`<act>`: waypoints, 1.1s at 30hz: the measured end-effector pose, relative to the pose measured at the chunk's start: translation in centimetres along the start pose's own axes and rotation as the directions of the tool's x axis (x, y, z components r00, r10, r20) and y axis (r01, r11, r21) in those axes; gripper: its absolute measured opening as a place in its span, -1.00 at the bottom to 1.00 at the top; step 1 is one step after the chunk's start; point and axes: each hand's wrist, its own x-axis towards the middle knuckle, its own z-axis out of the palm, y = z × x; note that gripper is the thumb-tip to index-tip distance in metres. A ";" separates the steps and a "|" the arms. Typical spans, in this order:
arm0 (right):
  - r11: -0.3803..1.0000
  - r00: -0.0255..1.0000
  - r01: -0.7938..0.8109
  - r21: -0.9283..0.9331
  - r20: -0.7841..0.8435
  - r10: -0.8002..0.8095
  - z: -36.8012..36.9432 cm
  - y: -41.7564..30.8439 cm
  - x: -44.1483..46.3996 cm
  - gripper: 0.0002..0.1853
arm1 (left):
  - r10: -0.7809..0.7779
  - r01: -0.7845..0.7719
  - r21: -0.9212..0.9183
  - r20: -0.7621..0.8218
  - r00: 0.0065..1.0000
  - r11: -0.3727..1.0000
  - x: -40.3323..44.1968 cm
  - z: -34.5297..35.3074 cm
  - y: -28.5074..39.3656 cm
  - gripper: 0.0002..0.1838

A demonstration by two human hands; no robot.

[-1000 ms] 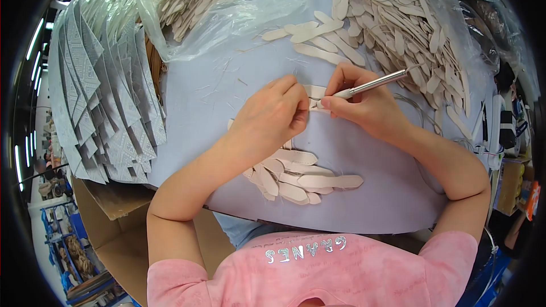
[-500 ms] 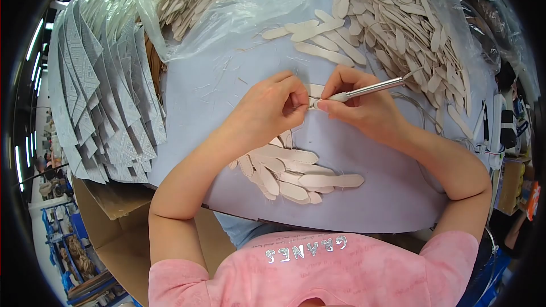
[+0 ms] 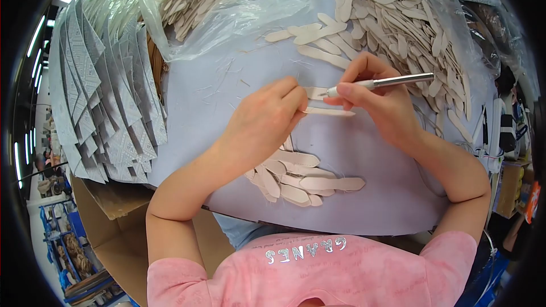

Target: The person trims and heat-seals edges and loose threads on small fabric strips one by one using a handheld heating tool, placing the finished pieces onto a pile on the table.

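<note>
- Left hand (image 3: pixel 267 115): 1, closed, fingertips pinching the near end of 1 pale strip (image 3: pixel 330 112).
- Pale strip: 1, seen almost edge-on; long axis crosswise to the person, free end pointing right, below the right hand's fingers. Left hand touches it; right hand is near, on its far side.
- Second strip (image 3: pixel 316 92): 1, just beyond the first, roughly parallel; left end hidden at the left fingers, so whether it is held cannot be told.
- Right hand (image 3: pixel 384 99): 1, fingers closed around 1 pen-like tool (image 3: pixel 404 79), silver handle slanting up to the right, tip pointing left at the second strip; contact unclear.
- Near heap (image 3: pixel 296 179): strips overlapping, some with stitched edges, between the held strip and the person.
- Far heap (image 3: pixel 398 17): many strips, beyond the right hand.
- Clear plastic (image 3: pixel 239 31): beside another batch of strips (image 3: pixel 199 0), far left.
- Patterned grey sheets (image 3: pixel 122 96): fanned stack, left edge of the table (image 3: pixel 193 102).
</note>
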 end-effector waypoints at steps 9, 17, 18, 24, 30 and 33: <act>0.968 0.961 -0.226 -0.112 0.135 0.240 -0.8 0.8 0.1 -0.80 | -0.037 0.069 -0.272 0.121 0.992 0.960 0.6 0.1 -0.4 -0.82; 0.942 0.971 -0.143 -0.305 0.143 0.194 0.2 0.6 -0.4 -0.81 | -0.137 0.241 -0.460 0.248 0.959 0.855 1.4 -1.0 -1.4 -0.93; 0.935 0.971 -0.137 -0.328 0.144 0.193 0.3 0.7 -0.5 -0.82 | -0.145 0.253 -0.467 0.256 0.956 0.847 1.4 -1.0 -1.4 -0.93; 0.928 0.974 -0.116 -0.353 0.143 0.176 0.5 1.0 -0.5 -0.83 | -0.181 0.302 -0.469 0.285 0.941 0.830 1.5 -1.0 -1.2 -0.94; 0.931 0.974 -0.105 -0.348 0.154 0.167 0.2 0.9 -0.4 -0.84 | -0.252 0.360 -0.488 0.273 0.928 0.795 1.6 -1.1 -1.0 -0.93; 0.968 0.981 -0.115 -0.222 0.129 0.146 -0.1 0.8 -0.3 -0.84 | -0.223 0.302 -0.412 0.228 0.948 0.859 1.0 -0.9 -0.7 -0.91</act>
